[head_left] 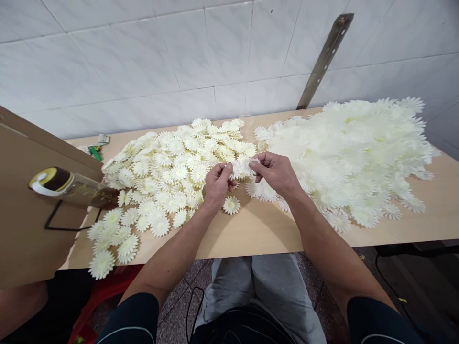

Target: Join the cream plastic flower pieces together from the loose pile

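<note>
Both my hands meet over the middle of a wooden table (258, 229). My left hand (216, 184) and my right hand (274, 171) each pinch the same small white fabric flower (241, 168) between thumb and fingers, holding it just above the tabletop. A single loose flower (231, 205) lies right under my left hand. A flat spread of pale yellow-white flowers (168, 167) covers the table to the left. A tall fluffy heap of white flowers (351, 153) lies to the right, touching my right hand's far side.
A white tiled wall stands behind the table, with a slanted metal bracket (324, 59) on it. A brown board (25, 224) carrying a clear bottle (68, 186) stands at the left. A small green object (95, 152) lies at the back left. Cables run on the floor.
</note>
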Demonstrator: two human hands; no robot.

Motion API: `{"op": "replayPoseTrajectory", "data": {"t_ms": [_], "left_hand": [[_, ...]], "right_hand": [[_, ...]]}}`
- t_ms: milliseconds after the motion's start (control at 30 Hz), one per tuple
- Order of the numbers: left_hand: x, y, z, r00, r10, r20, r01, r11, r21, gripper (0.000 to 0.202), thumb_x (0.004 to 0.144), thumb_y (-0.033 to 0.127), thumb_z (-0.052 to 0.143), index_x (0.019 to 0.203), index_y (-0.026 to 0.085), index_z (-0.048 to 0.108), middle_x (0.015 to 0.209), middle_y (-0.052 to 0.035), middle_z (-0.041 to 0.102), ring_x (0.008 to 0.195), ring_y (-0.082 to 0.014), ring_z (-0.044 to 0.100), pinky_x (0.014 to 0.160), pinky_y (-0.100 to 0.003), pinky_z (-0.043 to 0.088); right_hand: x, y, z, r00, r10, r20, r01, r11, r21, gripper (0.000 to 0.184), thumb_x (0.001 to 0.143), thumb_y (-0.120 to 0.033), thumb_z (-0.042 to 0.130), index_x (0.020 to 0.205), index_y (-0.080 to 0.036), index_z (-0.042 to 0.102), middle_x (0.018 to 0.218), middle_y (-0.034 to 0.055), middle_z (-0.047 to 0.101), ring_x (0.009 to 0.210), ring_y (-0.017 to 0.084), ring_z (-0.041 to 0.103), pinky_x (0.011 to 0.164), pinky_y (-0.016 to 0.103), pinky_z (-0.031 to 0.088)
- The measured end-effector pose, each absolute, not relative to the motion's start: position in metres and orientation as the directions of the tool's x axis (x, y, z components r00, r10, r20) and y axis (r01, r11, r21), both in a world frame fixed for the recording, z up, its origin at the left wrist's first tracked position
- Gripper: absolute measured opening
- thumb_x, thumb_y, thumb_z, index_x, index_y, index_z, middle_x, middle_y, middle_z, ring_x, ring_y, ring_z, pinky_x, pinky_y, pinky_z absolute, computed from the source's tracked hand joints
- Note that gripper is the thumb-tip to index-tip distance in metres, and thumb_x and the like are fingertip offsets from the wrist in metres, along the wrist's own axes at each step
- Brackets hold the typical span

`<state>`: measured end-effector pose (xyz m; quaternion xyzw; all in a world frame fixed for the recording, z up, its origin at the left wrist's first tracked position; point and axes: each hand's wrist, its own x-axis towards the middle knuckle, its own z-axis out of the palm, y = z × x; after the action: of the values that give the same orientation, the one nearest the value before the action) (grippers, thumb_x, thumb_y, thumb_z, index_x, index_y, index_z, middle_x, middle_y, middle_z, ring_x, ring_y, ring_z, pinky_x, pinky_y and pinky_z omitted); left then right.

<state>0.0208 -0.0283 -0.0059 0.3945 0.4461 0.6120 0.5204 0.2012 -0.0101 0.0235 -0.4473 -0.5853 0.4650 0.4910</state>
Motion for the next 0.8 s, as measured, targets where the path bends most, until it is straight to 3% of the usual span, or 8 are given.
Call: {"op": "replayPoseTrajectory", "data": {"t_ms": [133, 267, 467, 667, 800], "left_hand": [[0.0213, -0.0285, -0.0059, -0.152, 0.988, 0.019, -0.284, -0.062, 0.957, 0.055, 0.073, 0.068, 0.092, 0.082, 0.02, 0.066, 0.061, 0.0045, 0.059, 0.047, -0.0085, 0.057, 0.04, -0.018, 0.04], [0.0218, -0.0286, -0.0062, -0.16, 0.987, 0.013, -0.281, -0.058, 0.958, 0.054, 0.075, 0.067, 0.092, 0.083, 0.02, 0.066, 0.064, 0.0044, 0.059, 0.048, -0.0084, 0.058, 0.04, -0.018, 0.04], [0.0216, -0.0286, -0.007, -0.153, 0.988, 0.017, -0.283, -0.06, 0.957, 0.055, 0.075, 0.068, 0.091, 0.082, 0.02, 0.065, 0.062, 0.0052, 0.058, 0.047, -0.0078, 0.056, 0.04, -0.018, 0.04], [0.0208, -0.0293, -0.006, -0.133, 0.991, 0.021, -0.278, -0.057, 0.959, 0.055, 0.074, 0.068, 0.092, 0.081, 0.02, 0.065, 0.061, 0.0047, 0.059, 0.047, -0.0081, 0.057, 0.041, -0.018, 0.04], [0.0208, -0.0294, -0.0052, -0.129, 0.992, 0.014, -0.272, -0.049, 0.961, 0.055, 0.073, 0.068, 0.092, 0.081, 0.02, 0.064, 0.062, 0.0048, 0.058, 0.047, -0.0085, 0.058, 0.041, -0.018, 0.04]], "right_hand": [[0.2011, -0.0101, 0.0233, -0.131, 0.986, 0.104, 0.005, 0.106, -0.994, 0.06, 0.063, -0.055, 0.102, 0.103, -0.018, 0.078, 0.074, -0.0008, 0.072, 0.065, 0.016, 0.066, 0.064, 0.035, 0.067], [0.2027, -0.0101, 0.0217, -0.203, 0.977, 0.069, 0.041, 0.079, -0.996, 0.049, 0.067, -0.06, 0.099, 0.083, -0.018, 0.078, 0.075, 0.0017, 0.07, 0.068, 0.015, 0.064, 0.067, 0.034, 0.067], [0.2052, -0.0068, 0.02, -0.152, 0.984, 0.095, 0.041, 0.102, -0.994, 0.051, 0.066, -0.058, 0.099, 0.084, -0.021, 0.07, 0.074, -0.0003, 0.068, 0.071, 0.016, 0.062, 0.064, 0.032, 0.059], [0.2075, -0.0077, 0.025, -0.141, 0.978, 0.153, 0.145, 0.173, -0.974, 0.04, 0.069, -0.049, 0.095, 0.091, -0.022, 0.075, 0.082, 0.0022, 0.076, 0.075, 0.018, 0.065, 0.068, 0.032, 0.048], [0.2051, -0.0099, 0.0253, -0.112, 0.984, 0.135, 0.153, 0.152, -0.976, 0.041, 0.069, -0.049, 0.095, 0.093, -0.022, 0.075, 0.068, -0.0019, 0.069, 0.064, 0.016, 0.057, 0.061, 0.031, 0.041]]}}
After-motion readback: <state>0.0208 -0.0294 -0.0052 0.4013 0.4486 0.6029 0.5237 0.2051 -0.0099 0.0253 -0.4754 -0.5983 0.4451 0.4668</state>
